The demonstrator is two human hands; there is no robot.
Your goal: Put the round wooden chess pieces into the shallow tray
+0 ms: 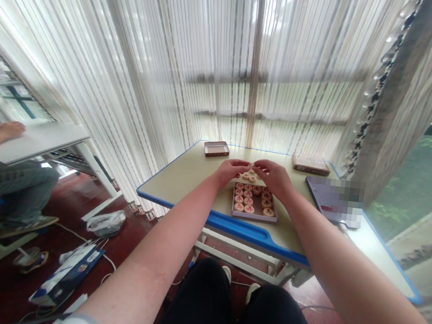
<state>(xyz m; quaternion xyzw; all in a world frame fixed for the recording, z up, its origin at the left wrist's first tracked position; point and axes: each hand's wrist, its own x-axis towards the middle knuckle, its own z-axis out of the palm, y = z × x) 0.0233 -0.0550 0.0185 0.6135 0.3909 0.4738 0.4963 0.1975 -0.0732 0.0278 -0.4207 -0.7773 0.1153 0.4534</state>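
My left hand and my right hand meet above the far side of a shallow open box. Their fingertips close together around a small pale round xiangqi piece, partly covered by the fingers. Under the hands, several loose xiangqi pieces lie on the table behind the box. Inside the box are rows of round wooden pieces with red characters on the left and dark characters on the right. A gap in the rows shows the dark box bottom.
The blue-edged table also bears a shallow tin lid, a flat carton and a dark tablet-like device at right. A seated person's hand rests on a white desk at left. A plastic bag and cables lie on the floor.
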